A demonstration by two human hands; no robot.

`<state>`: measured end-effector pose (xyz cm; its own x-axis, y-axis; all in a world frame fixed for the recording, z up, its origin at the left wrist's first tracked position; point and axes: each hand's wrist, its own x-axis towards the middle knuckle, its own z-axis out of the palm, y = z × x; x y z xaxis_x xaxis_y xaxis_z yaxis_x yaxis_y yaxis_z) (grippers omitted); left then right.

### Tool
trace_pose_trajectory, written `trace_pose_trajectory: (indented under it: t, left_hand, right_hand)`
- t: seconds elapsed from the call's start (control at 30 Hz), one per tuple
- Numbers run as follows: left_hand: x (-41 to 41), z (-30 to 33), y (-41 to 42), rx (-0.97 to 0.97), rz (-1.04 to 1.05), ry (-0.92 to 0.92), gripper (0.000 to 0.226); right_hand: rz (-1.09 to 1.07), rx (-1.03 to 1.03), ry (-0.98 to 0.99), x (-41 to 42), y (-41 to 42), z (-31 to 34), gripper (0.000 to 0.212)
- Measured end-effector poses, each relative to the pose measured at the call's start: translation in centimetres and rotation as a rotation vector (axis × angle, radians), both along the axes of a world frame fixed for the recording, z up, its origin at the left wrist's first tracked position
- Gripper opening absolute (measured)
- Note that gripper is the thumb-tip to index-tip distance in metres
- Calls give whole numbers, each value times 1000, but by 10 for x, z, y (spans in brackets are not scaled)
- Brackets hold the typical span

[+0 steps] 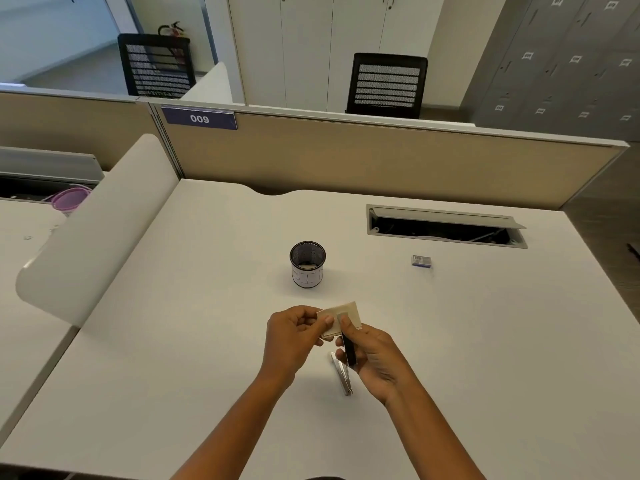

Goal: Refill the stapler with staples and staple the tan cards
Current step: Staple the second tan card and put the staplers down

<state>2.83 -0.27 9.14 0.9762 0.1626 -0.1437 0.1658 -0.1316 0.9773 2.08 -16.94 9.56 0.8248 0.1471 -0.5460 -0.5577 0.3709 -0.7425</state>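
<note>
White desk (450, 341) spreads before me, its mesh cup (307, 264) at twelve o'clock and staple box (421, 261) at two. My left hand (294, 337) pinches the tan cards (341, 318) (held above the desktop); my right hand (375, 356) grips the stapler (347, 358) at their near edge.

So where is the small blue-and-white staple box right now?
The small blue-and-white staple box lies on the white desk, right of the black mesh pen cup, just in front of the open cable hatch.
</note>
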Motion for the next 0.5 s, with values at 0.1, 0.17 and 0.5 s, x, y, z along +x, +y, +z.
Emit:
trace_pose_trajectory:
  t: [0.1, 0.17, 0.5]
  left_hand:
    - [-1, 0, 1, -18, -5, 13, 11]
    - [-2, -1, 0, -26, -11, 14, 11]
    - [-4, 12, -17, -506, -130, 272, 58]
  right_hand:
    - [-21, -32, 1, 0, -1, -1, 50]
    - [-31, -53, 3, 0, -1, -1, 51]
    - [-20, -129, -33, -1, 3, 7, 49]
